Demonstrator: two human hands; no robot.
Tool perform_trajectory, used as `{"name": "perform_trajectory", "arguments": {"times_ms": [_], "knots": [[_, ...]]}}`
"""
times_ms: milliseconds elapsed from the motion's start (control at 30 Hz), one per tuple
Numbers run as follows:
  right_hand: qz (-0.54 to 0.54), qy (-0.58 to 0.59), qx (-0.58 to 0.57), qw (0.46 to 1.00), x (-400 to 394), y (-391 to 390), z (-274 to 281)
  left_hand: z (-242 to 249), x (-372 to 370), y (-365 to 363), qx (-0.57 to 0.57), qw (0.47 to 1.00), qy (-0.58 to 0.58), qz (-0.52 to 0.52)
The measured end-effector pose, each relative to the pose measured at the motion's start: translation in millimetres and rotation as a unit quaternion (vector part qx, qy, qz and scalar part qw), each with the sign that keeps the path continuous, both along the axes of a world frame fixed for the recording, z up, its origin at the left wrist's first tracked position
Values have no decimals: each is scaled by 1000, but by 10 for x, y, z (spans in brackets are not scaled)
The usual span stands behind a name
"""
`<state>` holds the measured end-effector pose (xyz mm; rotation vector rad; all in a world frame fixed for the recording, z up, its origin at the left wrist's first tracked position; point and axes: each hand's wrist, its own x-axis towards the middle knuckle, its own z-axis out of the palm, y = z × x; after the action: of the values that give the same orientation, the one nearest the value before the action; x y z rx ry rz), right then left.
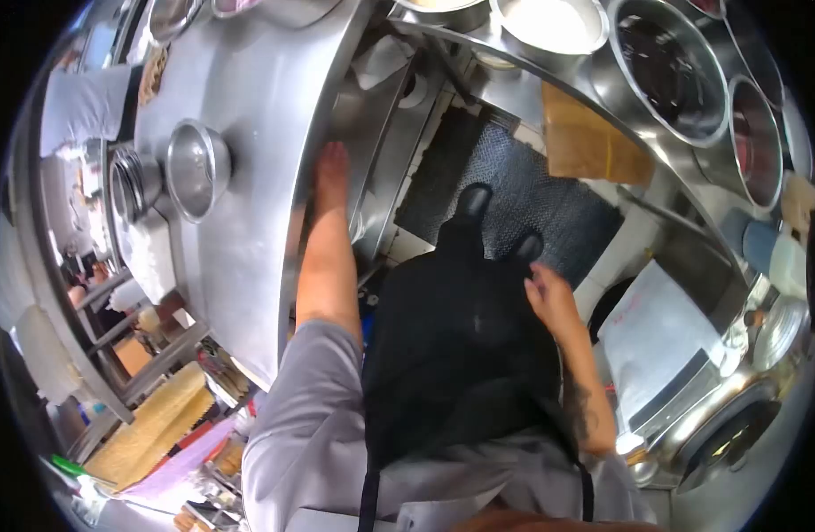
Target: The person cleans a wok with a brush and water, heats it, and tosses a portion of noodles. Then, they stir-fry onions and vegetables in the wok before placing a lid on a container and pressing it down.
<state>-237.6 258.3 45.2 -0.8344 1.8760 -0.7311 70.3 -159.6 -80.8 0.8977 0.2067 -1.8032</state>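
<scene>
Under the edge of the steel counter [248,177], my left hand [332,173] reaches forward beside a steel panel below the top. Its fingers lie extended close together, with no held object visible; the fingertips' exact contact is unclear. My right hand [549,291] hangs by the right side of my black apron [465,346], fingers loosely bent and apart, holding nothing. A steel bowl [195,170] sits on the counter, left of my left hand.
Dark mats [549,195] lie on the tiled floor. At upper right, a steel surface bears large pots [669,71], with brown cardboard [594,137] below. A white sheet or lid [660,332] and a wok [727,439] are at right. Stacked bowls [133,183] stand at left.
</scene>
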Motion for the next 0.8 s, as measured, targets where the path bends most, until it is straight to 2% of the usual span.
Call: {"name": "perform_trajectory", "arguments": {"times_ms": [33,67,100,133,167,200,300,467,500,567,633,667,700,767,800], "knots": [[35,9,-16,999,-45,-289,-142,-89,96,-91,106,924,337,146],[51,9,-27,998,-82,-569,-191,-127,77,-150,131,884,414,170],[65,7,-39,997,-112,-833,-209,-146,49,-215,68,930,335,137],[79,13,-63,995,-110,-1040,-266,-144,10,-291,-11,980,183,75],[93,20,-80,992,-82,-1210,-396,-176,-47,-362,-71,997,27,28],[101,29,-108,989,-79,-1345,-465,-174,-82,-482,-94,995,-31,15],[121,-17,-42,992,-1,-1571,-676,-229,-7,-589,-106,989,-100,14],[161,-11,-148,976,255,-2123,-1094,-269,178,-511,-109,982,-156,18],[165,-16,-174,971,324,-2274,-1173,-261,207,-503,-111,978,-175,14],[161,-45,-123,978,443,-2704,-1159,-264,284,-502,-116,968,-225,3],[139,-65,-143,978,614,-3140,-1392,-244,366,-401,-116,944,-309,-34],[153,-32,-126,980,671,-3406,-1543,-208,395,-323,-118,920,-367,-64],[113,-51,-183,975,785,-3650,-1532,-176,413,-260,-122,896,-419,-80],[102,-42,-174,979,858,-4103,-1332,-105,456,-121,-131,844,-507,-114],[87,26,-256,962,1021,-4394,-1493,-81,472,-18,-132,815,-547,-135]]}}
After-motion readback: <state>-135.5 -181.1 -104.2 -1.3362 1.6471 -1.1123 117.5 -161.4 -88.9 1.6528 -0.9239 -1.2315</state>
